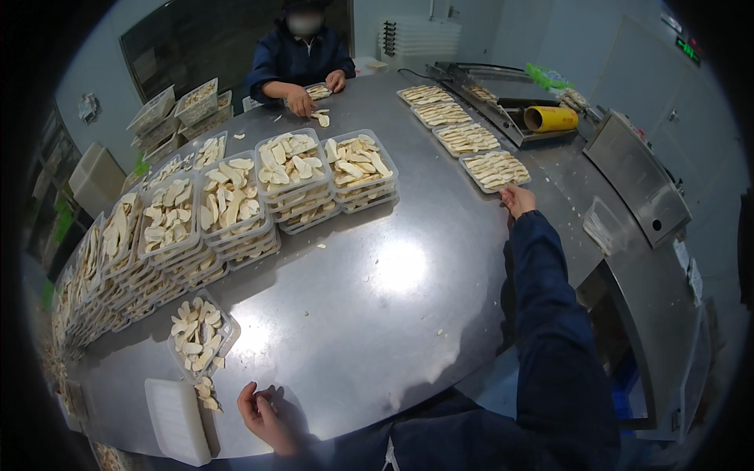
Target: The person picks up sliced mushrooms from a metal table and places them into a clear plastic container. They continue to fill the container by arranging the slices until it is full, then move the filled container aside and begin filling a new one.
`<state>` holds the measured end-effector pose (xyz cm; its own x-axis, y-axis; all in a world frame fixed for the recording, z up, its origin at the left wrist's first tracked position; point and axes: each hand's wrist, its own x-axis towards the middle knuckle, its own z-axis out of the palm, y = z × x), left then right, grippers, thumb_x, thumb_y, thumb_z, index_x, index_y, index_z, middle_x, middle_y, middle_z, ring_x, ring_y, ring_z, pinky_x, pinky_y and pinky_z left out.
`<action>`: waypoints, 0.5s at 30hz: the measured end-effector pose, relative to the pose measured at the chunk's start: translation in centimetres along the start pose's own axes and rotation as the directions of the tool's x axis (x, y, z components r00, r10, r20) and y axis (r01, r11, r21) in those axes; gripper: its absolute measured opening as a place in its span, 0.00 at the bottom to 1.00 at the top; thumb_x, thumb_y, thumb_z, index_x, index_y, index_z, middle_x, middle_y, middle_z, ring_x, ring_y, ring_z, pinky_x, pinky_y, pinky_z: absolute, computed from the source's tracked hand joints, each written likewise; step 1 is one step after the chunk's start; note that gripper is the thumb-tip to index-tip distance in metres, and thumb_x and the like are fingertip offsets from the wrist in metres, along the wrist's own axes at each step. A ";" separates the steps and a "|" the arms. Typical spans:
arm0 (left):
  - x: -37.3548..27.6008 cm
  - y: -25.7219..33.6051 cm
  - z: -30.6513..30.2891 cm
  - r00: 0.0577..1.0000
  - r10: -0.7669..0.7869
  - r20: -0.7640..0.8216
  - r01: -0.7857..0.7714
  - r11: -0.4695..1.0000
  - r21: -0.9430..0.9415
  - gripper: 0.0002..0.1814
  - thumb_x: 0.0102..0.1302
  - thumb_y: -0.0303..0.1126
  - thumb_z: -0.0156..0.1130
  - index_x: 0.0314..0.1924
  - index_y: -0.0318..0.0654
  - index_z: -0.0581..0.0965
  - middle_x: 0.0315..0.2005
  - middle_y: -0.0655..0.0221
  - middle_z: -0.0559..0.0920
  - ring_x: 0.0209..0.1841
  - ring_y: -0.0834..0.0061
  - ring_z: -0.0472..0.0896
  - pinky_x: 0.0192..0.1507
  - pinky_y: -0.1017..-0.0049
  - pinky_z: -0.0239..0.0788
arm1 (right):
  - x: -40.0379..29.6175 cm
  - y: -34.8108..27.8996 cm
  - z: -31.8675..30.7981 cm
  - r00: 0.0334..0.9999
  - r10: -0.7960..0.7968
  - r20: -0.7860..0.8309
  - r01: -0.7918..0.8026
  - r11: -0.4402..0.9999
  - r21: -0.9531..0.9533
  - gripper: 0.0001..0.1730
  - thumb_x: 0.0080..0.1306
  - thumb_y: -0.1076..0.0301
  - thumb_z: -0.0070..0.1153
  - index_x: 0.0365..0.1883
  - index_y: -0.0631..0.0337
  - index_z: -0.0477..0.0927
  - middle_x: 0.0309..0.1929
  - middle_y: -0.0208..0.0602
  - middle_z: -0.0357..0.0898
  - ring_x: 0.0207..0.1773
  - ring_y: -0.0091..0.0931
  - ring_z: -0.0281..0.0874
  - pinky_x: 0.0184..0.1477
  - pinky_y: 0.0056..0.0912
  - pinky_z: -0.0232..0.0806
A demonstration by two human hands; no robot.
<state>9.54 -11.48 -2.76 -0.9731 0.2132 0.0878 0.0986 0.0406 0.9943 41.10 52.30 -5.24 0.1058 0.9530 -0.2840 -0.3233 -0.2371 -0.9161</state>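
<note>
My right hand (518, 200) is stretched out at the near corner of a shallow plastic tray (493, 171), fingers closed on its rim. Rows of pale, dried-looking mushroom slices fill this tray. Several similar trays (440, 114) run in a line beyond it. My left hand (265, 417) rests low over the steel table, fingers loosely curled and apart, holding nothing. Up and left of it sits a clear plastic container (221, 347) of loose slices. A few slices (206, 393) lie on the table beside a white plastic block or tray stack (177, 421).
Stacked clear containers of slices (232, 194) form a long row on the steel table (365, 318). Across it, a person (303, 65) handles slices. At right are a film-wrapping machine (500, 112) with a yellow roll (551, 119), a steel housing (639, 171) and a small plastic container (601, 226).
</note>
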 end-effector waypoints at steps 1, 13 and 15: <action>0.0 0.1 0.2 1.000 -0.013 0.001 0.013 1.000 -0.021 0.13 0.71 0.25 0.48 0.53 0.35 0.75 0.32 0.70 0.77 0.34 0.83 0.72 0.35 0.83 0.60 | 0.1 -0.2 0.0 1.000 -0.003 0.006 0.003 1.000 0.004 0.09 0.70 0.76 0.52 0.43 0.76 0.74 0.32 0.48 0.81 0.28 0.30 0.82 0.24 0.23 0.75; 0.4 -1.2 -1.4 0.997 0.058 0.048 -0.060 0.998 0.033 0.12 0.70 0.24 0.50 0.51 0.36 0.76 0.34 0.71 0.80 0.31 0.86 0.73 0.30 0.86 0.60 | -2.6 1.6 -1.7 0.996 -0.033 0.080 0.027 0.997 0.074 0.13 0.70 0.77 0.45 0.44 0.83 0.72 0.39 0.56 0.80 0.39 0.39 0.84 0.42 0.38 0.81; 0.4 -0.7 -1.0 0.997 0.030 0.069 -0.032 0.999 0.031 0.13 0.68 0.23 0.49 0.51 0.34 0.76 0.37 0.69 0.79 0.36 0.83 0.76 0.32 0.84 0.63 | -3.6 2.1 -2.2 0.981 -0.072 0.182 0.086 0.994 -0.070 0.12 0.70 0.73 0.48 0.43 0.78 0.74 0.35 0.50 0.80 0.33 0.35 0.83 0.35 0.34 0.80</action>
<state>8.90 -12.39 -3.38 -0.9529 0.2815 0.1131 0.1362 0.0636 0.9886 42.08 47.97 -6.74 -0.0438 0.9860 -0.1610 -0.2460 -0.1668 -0.9548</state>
